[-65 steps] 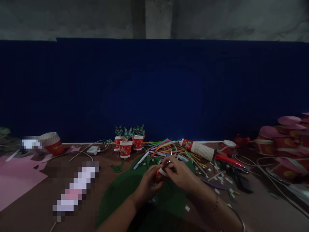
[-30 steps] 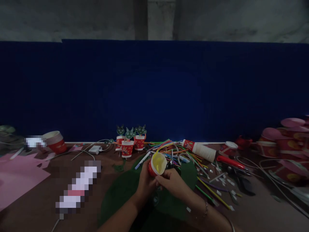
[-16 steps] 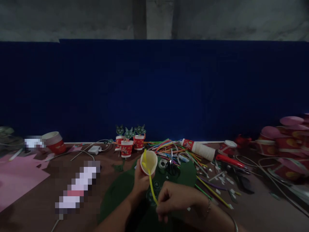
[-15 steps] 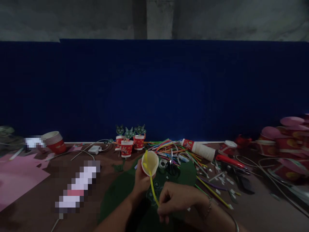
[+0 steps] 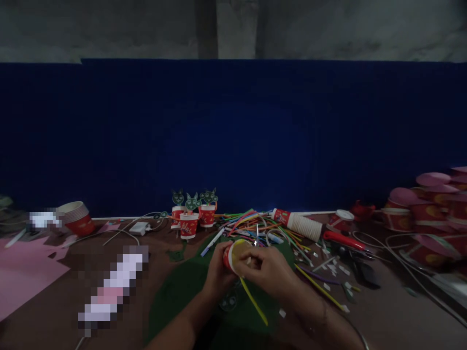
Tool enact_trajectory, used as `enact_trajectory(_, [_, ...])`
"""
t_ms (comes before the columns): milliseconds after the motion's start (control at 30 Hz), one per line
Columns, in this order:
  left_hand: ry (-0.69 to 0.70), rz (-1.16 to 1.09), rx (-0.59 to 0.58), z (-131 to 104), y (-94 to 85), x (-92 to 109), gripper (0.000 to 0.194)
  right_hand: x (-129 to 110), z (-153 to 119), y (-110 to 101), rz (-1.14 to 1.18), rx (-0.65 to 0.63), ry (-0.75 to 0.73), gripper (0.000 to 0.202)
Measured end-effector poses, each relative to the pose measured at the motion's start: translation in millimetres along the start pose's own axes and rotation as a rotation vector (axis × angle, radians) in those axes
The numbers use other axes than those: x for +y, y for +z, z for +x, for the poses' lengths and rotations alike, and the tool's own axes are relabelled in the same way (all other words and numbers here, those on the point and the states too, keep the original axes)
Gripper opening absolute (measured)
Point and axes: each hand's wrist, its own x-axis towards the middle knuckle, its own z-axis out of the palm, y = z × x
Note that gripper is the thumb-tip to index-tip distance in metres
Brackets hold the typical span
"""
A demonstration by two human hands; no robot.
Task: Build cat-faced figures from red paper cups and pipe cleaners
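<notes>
My left hand [image 5: 218,270] is wrapped around a red printed paper cup [image 5: 228,257], which is tilted with its pale mouth toward my right hand. Bent fingers of my right hand [image 5: 260,267] are closed at the cup's mouth, on the upper part of a yellow pipe cleaner [image 5: 254,300]; the exact grip is hidden. The pipe cleaner's long free end hangs out over the rim, down to the right. Below my hands lies a dark green sheet [image 5: 175,301], with a drawn round face cutout [image 5: 228,301] on it.
Three red cups with green animal heads [image 5: 188,226] stand at the back. Coloured pipe cleaners [image 5: 241,223] are heaped beside a lying stack of cups [image 5: 304,227]. Paper scraps [image 5: 332,269] and a red-handled tool [image 5: 345,239] lie right; pink paper [image 5: 32,277] lies left.
My right hand has moved up from the lower end of the yellow pipe cleaner to the cup's mouth. That end now hangs free. The cup has tipped to the right.
</notes>
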Motion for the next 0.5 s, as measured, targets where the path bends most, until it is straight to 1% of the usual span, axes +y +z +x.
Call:
enact_trajectory(33, [0.023,0.034,-0.011,-0.5,0.6,-0.8,0.053,-2.3,-1.4,4.5,-0.068,0.039,-0.015,0.025])
enact_trajectory(100, [0.050,0.078,-0.020,-1.2,0.8,-2.7,0.053,-4.7,-3.3,9.1,-0.126,0.050,-0.033,0.022])
enact_trajectory(200, [0.039,0.061,-0.026,-1.6,0.2,-4.8,0.056,-1.9,-2.1,7.9,-0.064,0.025,-0.011,0.023])
enact_trajectory(233, [0.023,0.035,-0.030,-1.7,0.1,-4.8,0.057,0.5,-0.7,6.7,-0.054,0.057,0.010,0.024])
enact_trajectory(300, [-0.024,-0.022,-0.060,-2.3,0.2,-3.6,0.059,5.8,3.1,5.0,-0.053,0.187,0.036,0.023])
enact_trajectory(367, [-0.071,-0.064,-0.110,-3.4,0.8,-0.6,0.059,10.7,7.1,4.9,-0.020,0.284,-0.012,0.023])
enact_trajectory(433, [-0.117,-0.091,-0.152,-4.6,1.9,3.3,0.060,13.9,10.3,6.0,0.067,0.315,-0.111,0.021])
enact_trajectory(500, [-0.149,-0.125,-0.162,-5.1,3.5,6.5,0.062,15.1,12.1,7.6,0.144,0.326,-0.187,0.017])
